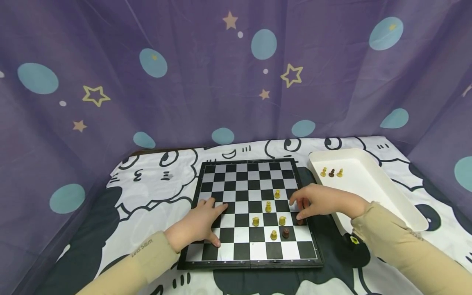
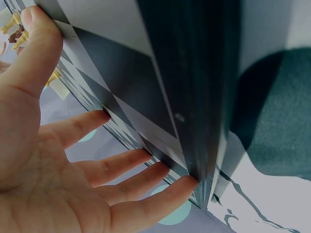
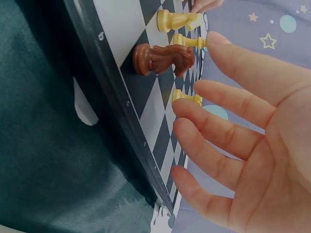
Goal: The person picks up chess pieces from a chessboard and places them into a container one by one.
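Note:
A black-and-white chessboard [image 1: 236, 176] lies flat on the patterned cloth. My left hand [image 1: 200, 221] is spread at its left side, fingertips resting on the squares and border. Over the right edge, my right hand [image 1: 313, 200] has its fingers loosely bent and apart, holding nothing. Just beside those fingers stands a brown knight [image 3: 163, 59], partly hidden by the hand in the head view. Several yellow pieces stand on the board's right half, among them a yellow knight [image 3: 177, 21] and a yellow piece [image 1: 268, 207]. A second brown piece [image 1: 285, 233] is near the front.
Right of the board sits a white tray [image 1: 363, 172] with two yellow pieces and one brown piece [image 1: 331, 173] at its far end. My right forearm crosses over the tray. A purple curtain [image 1: 206, 82] with stars and ovals hangs behind the cloth.

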A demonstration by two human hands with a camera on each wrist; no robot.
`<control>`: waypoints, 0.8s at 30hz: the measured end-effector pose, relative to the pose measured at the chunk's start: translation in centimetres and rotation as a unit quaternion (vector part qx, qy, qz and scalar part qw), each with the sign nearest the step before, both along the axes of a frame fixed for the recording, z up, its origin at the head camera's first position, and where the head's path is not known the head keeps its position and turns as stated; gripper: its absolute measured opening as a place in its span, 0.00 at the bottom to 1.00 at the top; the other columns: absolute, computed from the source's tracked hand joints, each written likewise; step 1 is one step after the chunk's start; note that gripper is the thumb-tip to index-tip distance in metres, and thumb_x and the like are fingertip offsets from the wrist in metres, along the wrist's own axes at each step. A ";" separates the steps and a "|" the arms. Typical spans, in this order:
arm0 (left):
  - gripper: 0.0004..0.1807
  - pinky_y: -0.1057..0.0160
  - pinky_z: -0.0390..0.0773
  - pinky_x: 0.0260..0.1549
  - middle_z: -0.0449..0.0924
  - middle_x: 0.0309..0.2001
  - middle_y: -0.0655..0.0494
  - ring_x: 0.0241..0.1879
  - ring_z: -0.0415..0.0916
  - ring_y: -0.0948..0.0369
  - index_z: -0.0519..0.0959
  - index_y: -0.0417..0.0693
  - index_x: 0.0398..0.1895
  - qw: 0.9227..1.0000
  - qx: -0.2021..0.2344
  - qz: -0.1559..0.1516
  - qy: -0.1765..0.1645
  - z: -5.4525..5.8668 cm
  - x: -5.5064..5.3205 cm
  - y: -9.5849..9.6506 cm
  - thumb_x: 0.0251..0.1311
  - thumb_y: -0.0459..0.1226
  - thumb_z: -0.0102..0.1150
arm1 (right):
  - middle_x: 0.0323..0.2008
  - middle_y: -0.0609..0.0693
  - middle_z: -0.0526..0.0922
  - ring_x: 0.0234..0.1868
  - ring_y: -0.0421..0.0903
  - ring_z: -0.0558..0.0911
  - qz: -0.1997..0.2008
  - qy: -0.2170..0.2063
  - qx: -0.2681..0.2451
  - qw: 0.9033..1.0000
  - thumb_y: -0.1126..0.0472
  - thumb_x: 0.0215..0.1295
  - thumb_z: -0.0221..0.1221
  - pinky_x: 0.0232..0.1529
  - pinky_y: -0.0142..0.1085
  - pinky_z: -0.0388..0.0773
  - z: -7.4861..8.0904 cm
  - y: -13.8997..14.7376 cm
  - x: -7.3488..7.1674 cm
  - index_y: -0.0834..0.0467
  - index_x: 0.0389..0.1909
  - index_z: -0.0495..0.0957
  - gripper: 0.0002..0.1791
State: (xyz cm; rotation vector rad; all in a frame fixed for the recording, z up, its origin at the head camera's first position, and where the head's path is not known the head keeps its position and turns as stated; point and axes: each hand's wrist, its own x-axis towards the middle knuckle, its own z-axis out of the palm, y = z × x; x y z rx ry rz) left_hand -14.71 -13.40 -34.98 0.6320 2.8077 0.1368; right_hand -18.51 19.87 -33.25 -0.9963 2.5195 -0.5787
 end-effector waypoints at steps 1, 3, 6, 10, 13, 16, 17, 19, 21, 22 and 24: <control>0.55 0.45 0.71 0.52 0.68 0.57 0.38 0.54 0.67 0.41 0.69 0.45 0.65 1.000 0.000 0.000 0.000 0.0 0.0 0.0 0.24 0.53 0.78 | 0.28 0.38 0.78 0.27 0.33 0.73 -0.001 -0.004 0.002 1.000 0.55 0.53 0.68 0.30 0.30 0.71 0.0 0.0 0.1 0.56 0.45 0.80 0.18; 0.55 0.45 0.71 0.52 0.68 0.56 0.38 0.54 0.67 0.41 0.69 0.45 0.64 1.000 0.001 0.000 -0.001 0.0 0.1 0.1 0.24 0.53 0.79 | 0.27 0.39 0.78 0.25 0.33 0.72 0.001 -0.013 0.006 1.000 0.56 0.53 0.68 0.29 0.29 0.71 -0.2 -0.1 0.1 0.56 0.44 0.80 0.18; 0.55 0.45 0.71 0.52 0.68 0.57 0.37 0.55 0.66 0.41 0.69 0.45 0.64 1.000 0.003 0.001 -0.004 0.1 0.1 0.1 0.24 0.52 0.79 | 0.25 0.38 0.77 0.22 0.33 0.71 0.004 -0.028 0.009 1.000 0.56 0.52 0.69 0.26 0.29 0.70 -0.5 -0.1 0.2 0.55 0.43 0.80 0.17; 0.55 0.45 0.71 0.53 0.67 0.58 0.37 0.56 0.66 0.40 0.69 0.45 0.65 1.000 0.005 0.004 -0.008 0.0 0.2 0.2 0.24 0.52 0.78 | 0.22 0.38 0.76 0.20 0.33 0.70 0.006 -0.037 0.008 0.999 0.58 0.52 0.69 0.24 0.29 0.69 -0.8 -0.1 0.3 0.54 0.41 0.80 0.15; 0.55 0.44 0.70 0.54 0.67 0.59 0.36 0.56 0.65 0.40 0.69 0.45 0.65 1.000 0.005 0.007 -0.009 0.0 0.2 0.2 0.24 0.52 0.78 | 0.21 0.38 0.75 0.20 0.33 0.70 0.015 -0.032 0.009 0.999 0.58 0.52 0.69 0.24 0.29 0.69 -0.7 -0.1 0.4 0.55 0.40 0.80 0.14; 0.55 0.44 0.71 0.53 0.67 0.59 0.36 0.56 0.65 0.40 0.69 0.46 0.65 1.000 0.004 0.007 -0.008 -0.1 0.2 0.2 0.24 0.52 0.78 | 0.22 0.38 0.75 0.21 0.33 0.71 0.014 -0.039 0.014 0.999 0.58 0.51 0.69 0.25 0.29 0.70 -0.7 -0.3 0.5 0.54 0.38 0.80 0.14; 0.55 0.44 0.71 0.53 0.67 0.59 0.36 0.56 0.65 0.40 0.69 0.46 0.65 1.000 0.004 0.007 -0.007 -0.1 0.2 0.2 0.24 0.52 0.78 | 0.22 0.38 0.76 0.22 0.33 0.71 0.014 -0.042 0.015 0.999 0.58 0.51 0.70 0.25 0.29 0.70 -0.7 -0.3 0.5 0.54 0.38 0.80 0.13; 0.55 0.44 0.71 0.53 0.67 0.59 0.37 0.57 0.65 0.40 0.69 0.46 0.65 1.000 0.004 0.006 -0.006 -0.1 0.1 0.1 0.24 0.52 0.78 | 0.22 0.39 0.76 0.23 0.34 0.71 0.011 -0.051 0.017 0.999 0.59 0.51 0.69 0.26 0.29 0.70 -0.7 -0.4 0.5 0.53 0.36 0.81 0.11; 0.55 0.44 0.71 0.53 0.67 0.59 0.36 0.57 0.65 0.40 0.69 0.46 0.65 1.000 0.004 0.007 -0.005 -0.1 0.1 0.1 0.24 0.52 0.78 | 0.22 0.38 0.76 0.23 0.33 0.71 0.011 -0.055 0.016 0.998 0.60 0.51 0.69 0.27 0.29 0.70 -0.8 -0.4 0.6 0.52 0.34 0.81 0.09; 0.55 0.44 0.71 0.53 0.66 0.59 0.36 0.57 0.65 0.39 0.69 0.46 0.65 1.000 0.004 0.007 -0.005 0.0 0.1 0.1 0.24 0.52 0.78 | 0.23 0.38 0.76 0.23 0.33 0.71 0.015 -0.054 0.015 0.998 0.60 0.52 0.69 0.27 0.28 0.70 -0.8 -0.5 0.6 0.51 0.33 0.81 0.08; 0.55 0.44 0.71 0.53 0.67 0.59 0.36 0.57 0.65 0.40 0.69 0.45 0.65 1.000 0.004 0.007 -0.005 0.0 0.1 0.1 0.24 0.52 0.78 | 0.22 0.38 0.76 0.23 0.33 0.70 0.022 -0.049 0.013 0.998 0.61 0.53 0.68 0.27 0.28 0.70 -0.7 -0.5 0.7 0.51 0.32 0.81 0.07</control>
